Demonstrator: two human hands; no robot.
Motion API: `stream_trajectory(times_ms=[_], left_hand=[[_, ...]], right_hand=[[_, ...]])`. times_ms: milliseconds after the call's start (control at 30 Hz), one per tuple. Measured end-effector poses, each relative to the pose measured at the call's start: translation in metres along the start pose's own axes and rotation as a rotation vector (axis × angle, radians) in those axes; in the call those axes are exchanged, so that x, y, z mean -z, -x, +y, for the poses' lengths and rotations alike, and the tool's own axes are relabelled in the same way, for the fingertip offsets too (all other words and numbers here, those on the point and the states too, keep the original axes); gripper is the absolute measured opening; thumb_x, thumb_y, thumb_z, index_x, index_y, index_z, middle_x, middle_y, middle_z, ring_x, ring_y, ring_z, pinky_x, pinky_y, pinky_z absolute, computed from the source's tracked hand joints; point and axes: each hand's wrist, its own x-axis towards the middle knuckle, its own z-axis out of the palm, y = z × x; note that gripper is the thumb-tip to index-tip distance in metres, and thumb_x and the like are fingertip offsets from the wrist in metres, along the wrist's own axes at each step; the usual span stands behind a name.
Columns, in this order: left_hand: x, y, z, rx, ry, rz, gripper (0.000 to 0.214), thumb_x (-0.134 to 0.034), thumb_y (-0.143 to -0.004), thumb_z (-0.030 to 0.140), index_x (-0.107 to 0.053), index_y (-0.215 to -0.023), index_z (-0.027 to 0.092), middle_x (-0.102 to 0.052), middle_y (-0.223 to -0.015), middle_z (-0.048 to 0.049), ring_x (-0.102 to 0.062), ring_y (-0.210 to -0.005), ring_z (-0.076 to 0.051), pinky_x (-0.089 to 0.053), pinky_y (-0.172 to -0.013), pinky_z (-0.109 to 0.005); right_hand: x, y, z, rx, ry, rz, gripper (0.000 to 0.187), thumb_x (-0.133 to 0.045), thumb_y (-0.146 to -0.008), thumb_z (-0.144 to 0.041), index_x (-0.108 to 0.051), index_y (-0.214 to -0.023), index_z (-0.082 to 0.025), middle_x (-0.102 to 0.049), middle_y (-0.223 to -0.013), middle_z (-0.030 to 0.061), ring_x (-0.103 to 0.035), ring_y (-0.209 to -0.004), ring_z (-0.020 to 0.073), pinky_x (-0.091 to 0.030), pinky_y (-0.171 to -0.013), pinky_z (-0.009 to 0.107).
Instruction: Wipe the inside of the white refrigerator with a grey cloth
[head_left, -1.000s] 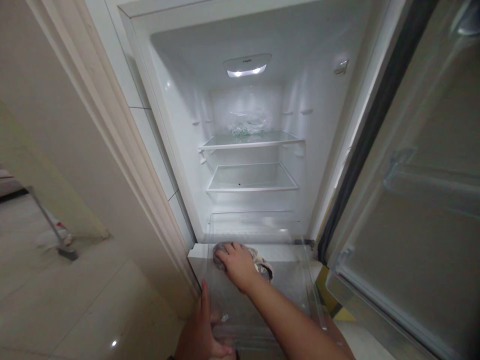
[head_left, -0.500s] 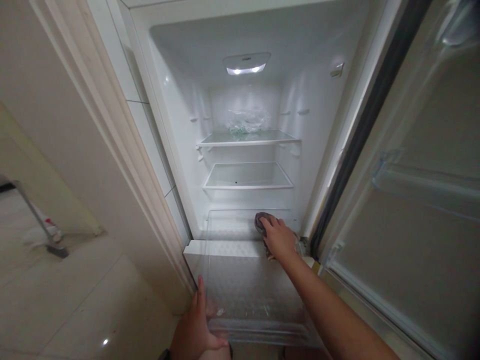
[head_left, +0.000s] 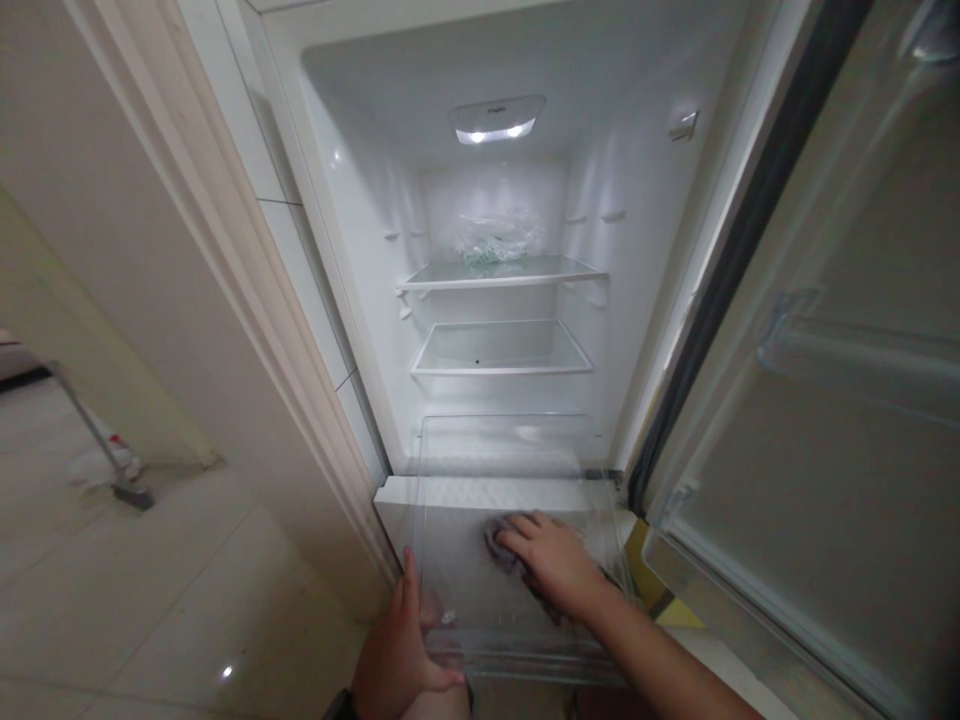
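Observation:
A clear refrigerator shelf (head_left: pixel 450 560) slopes from inside the open fridge down toward me. My left hand (head_left: pixel 401 635) grips its near left edge, thumb along the front corner and fingers at the side. Pressed onto the shelf's surface is a grey-brown cloth (head_left: pixel 504 540), with my right hand (head_left: pixel 551 560) closed over it. Part of the cloth hangs below my right palm. Small whitish specks show on the shelf near its front edge.
Inside the fridge, an upper glass shelf (head_left: pixel 502 270) holds a crumpled clear plastic bag (head_left: pixel 499 238). Below it sits a second glass shelf (head_left: pixel 502 348). The fridge door (head_left: pixel 847 480) stands open at right; a door frame (head_left: pixel 247 300) is close at left. A broom (head_left: pixel 131 492) rests on the floor.
My right hand has moved the cloth down the shelf toward me, from near the far edge to the middle. My left hand keeps its hold on the shelf.

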Motion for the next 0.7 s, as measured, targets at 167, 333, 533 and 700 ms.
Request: stream_trajectory(times_ms=[167, 333, 533, 700], left_hand=[[-0.002, -0.001, -0.005, -0.024, 0.007, 0.008, 0.176, -0.098, -0.037, 0.034, 0.029, -0.158, 0.021, -0.043, -0.161, -0.0183, -0.058, -0.134, -0.034, -0.048, -0.104, -0.035], [-0.004, -0.005, -0.016, -0.051, -0.019, 0.003, 0.177, -0.097, -0.038, 0.038, 0.033, -0.157, 0.024, -0.035, -0.165, -0.0202, -0.054, -0.138, -0.036, -0.047, -0.107, -0.039], [-0.006, -0.006, -0.019, -0.065, -0.062, 0.046, 0.174, -0.096, -0.039, 0.043, 0.027, -0.160, 0.020, -0.036, -0.165, -0.0204, -0.048, -0.143, -0.038, -0.046, -0.110, -0.041], [-0.007, -0.005, -0.014, -0.018, -0.046, 0.015, 0.176, -0.096, -0.036, 0.046, 0.026, -0.160, 0.020, -0.034, -0.165, -0.0216, -0.052, -0.139, -0.039, -0.047, -0.108, -0.042]], right_hand=[[0.034, -0.032, 0.047, -0.405, 0.030, 0.248, 0.055, -0.055, -0.087, -0.016, -0.053, -0.140, -0.032, -0.055, -0.148, 0.0031, -0.052, -0.118, 0.0289, -0.047, -0.095, 0.041], [0.008, -0.031, 0.013, -0.205, 0.005, 0.163, 0.044, -0.055, -0.091, -0.018, -0.057, -0.132, -0.036, -0.061, -0.140, 0.0000, -0.052, -0.121, 0.0284, -0.047, -0.092, 0.042], [-0.037, -0.018, -0.047, 0.171, 0.003, -0.031, 0.022, -0.046, -0.102, -0.033, -0.061, -0.118, -0.034, -0.067, -0.128, -0.0006, -0.058, -0.111, 0.0281, -0.049, -0.084, 0.044], [0.005, -0.056, -0.021, -0.024, 0.035, 0.130, 0.035, -0.047, -0.100, -0.027, -0.054, -0.134, -0.034, -0.062, -0.135, 0.0039, -0.055, -0.116, 0.0294, -0.048, -0.086, 0.044]])
